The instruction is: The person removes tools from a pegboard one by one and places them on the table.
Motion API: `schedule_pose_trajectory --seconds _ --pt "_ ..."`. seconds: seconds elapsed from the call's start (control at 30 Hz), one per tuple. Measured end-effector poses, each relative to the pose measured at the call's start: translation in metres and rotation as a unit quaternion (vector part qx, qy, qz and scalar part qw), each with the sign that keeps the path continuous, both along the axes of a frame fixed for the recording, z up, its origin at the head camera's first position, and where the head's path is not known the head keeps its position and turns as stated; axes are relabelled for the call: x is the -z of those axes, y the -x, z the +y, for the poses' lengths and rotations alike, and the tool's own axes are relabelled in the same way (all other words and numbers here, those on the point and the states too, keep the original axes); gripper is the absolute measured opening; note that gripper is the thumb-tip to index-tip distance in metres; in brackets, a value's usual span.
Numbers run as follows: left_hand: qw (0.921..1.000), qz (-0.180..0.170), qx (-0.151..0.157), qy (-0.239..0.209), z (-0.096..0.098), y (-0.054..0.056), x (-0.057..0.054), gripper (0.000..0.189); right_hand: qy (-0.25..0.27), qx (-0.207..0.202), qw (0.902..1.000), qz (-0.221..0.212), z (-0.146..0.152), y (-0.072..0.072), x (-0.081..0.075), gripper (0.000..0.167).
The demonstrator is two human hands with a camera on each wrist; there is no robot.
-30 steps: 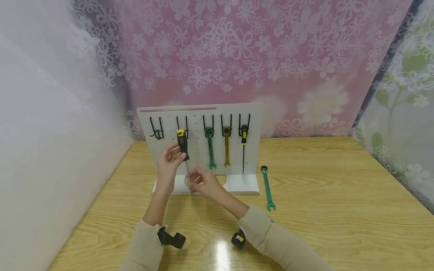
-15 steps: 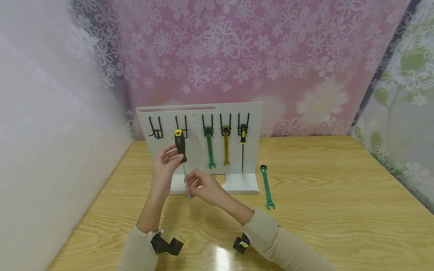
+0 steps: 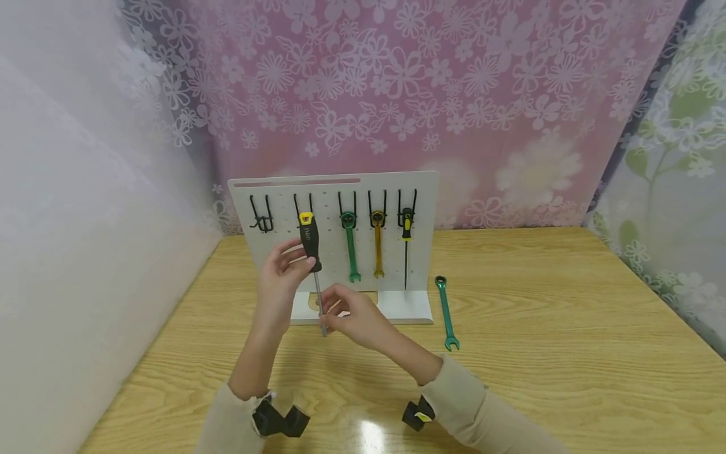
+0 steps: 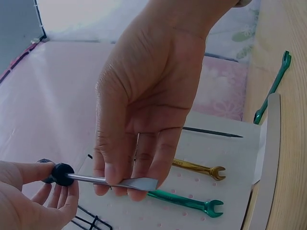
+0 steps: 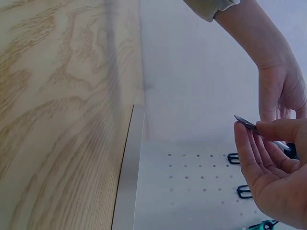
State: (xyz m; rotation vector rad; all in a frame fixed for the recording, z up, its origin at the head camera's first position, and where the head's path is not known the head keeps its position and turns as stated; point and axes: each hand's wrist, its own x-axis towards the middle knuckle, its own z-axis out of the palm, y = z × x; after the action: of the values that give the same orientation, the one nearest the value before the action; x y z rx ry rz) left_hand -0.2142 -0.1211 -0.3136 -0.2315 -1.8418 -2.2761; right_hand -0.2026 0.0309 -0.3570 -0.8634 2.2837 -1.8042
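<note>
A flat-head screwdriver [image 3: 309, 243] with a black and yellow handle is held nearly upright, tip down, in front of the pegboard in the head view. My left hand [image 3: 278, 277] pinches the lower part of its handle between thumb and fingers. Lower down, my right hand [image 3: 360, 320] pinches the metal shaft close to the tip. The left wrist view shows the flat blade [image 4: 139, 184] lying across the right fingers, the thumb on the shaft. In the right wrist view the tip [image 5: 245, 123] sticks out past the right thumb.
The white pegboard [image 3: 334, 252] stands on the wooden table [image 3: 539, 315]. On its hooks hang a green wrench [image 3: 351, 252], a gold wrench [image 3: 379, 252] and a smaller screwdriver [image 3: 406, 233]. The leftmost hook [image 3: 263, 217] bears nothing. A teal wrench [image 3: 447, 315] lies right of the board.
The screwdriver shifted slightly left and toward me, then back to the right, with both hands still holding it. The right forearm has moved a little to the right.
</note>
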Motion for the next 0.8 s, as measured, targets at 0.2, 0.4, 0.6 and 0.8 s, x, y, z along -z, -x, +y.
schedule_pose_trajectory --seconds 0.2,0.4,0.6,0.8 --pt "0.9997 0.013 0.018 0.008 0.018 -0.001 0.0 0.04 -0.007 0.015 0.9998 0.013 0.019 -0.002 0.002 0.019" --pt "0.9989 0.025 0.037 0.018 0.039 0.001 0.002 0.039 -0.012 0.036 0.9992 0.013 0.04 -0.005 0.004 0.018" --pt "0.9977 0.024 0.055 0.03 0.06 0.002 0.003 0.037 -0.008 0.052 0.9985 0.018 0.06 -0.007 0.008 0.018" --pt "0.9966 0.023 0.077 0.02 0.079 0.003 0.003 0.037 0.003 0.072 0.9973 0.013 0.081 -0.01 0.011 0.02"
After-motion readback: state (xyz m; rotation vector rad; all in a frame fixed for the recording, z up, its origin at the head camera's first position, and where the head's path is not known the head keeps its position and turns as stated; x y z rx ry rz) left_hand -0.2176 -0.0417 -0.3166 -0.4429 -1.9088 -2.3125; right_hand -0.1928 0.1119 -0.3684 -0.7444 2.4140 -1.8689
